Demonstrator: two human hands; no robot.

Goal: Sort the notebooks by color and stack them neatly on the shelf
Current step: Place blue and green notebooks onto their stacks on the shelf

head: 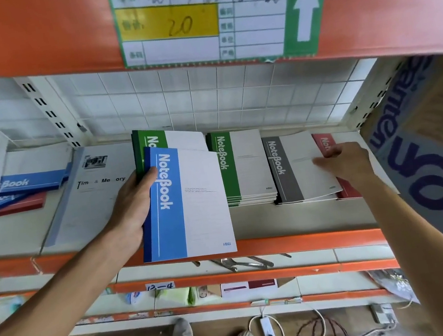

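My left hand (131, 206) grips a blue notebook (191, 206) with a green notebook (159, 141) behind it, held in front of the shelf (10, 234). On the shelf lies a stack of green notebooks (242, 164). Right of it a grey notebook (291, 169) lies on a thin pile, over a red notebook (325, 142). My right hand (347, 161) touches the grey notebook's right edge, fingers over the red one. A pale "Time & Memory" book (90, 192) lies flat at the left.
Blue and red notebooks (16, 193) lie jumbled at the far left past the white upright. A large cardboard box (433, 143) stands at the shelf's right end. An orange beam with a paper label (202, 19) hangs overhead. Cables and a power strip lie on the floor.
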